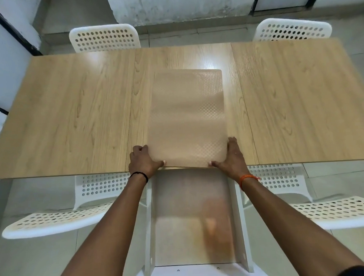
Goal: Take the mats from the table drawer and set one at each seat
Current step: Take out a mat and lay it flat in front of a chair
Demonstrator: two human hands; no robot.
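Observation:
A translucent, dimpled mat stack (187,116) lies lengthwise on the middle of the wooden table (71,113), its near edge at the table's front edge. My left hand (143,160) grips the near left corner, thumb on top. The near right corner is held by my right hand (232,154), also with its thumb on top. Below the table edge the white drawer (150,222) stands pulled out towards me, with a frosted mat (193,216) lying flat inside it.
Two white perforated chairs stand at the far side, one at the left (104,38) and one at the right (293,28). Two more flank the open drawer on the near side, left (61,216) and right (326,208). Grey floor and wall lie beyond.

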